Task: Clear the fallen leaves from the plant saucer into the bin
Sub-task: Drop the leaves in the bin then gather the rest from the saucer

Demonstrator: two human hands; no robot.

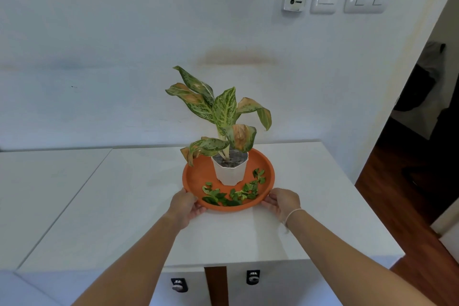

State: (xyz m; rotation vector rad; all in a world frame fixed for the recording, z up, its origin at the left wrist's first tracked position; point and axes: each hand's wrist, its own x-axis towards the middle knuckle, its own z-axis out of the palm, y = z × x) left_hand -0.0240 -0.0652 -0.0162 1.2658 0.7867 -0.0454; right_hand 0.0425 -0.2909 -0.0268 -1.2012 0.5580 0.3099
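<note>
Both hands hold the orange saucer's near rim on the white cabinet: left hand, right hand, fingers curled on the saucer. Leaves lie before the pot. No bin in sight; I'd lift level next.

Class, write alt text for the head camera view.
Two hands, left hand and right hand, hold the near rim of an orange saucer on a white cabinet top. A potted plant stands in it, with fallen green leaves in front.
</note>
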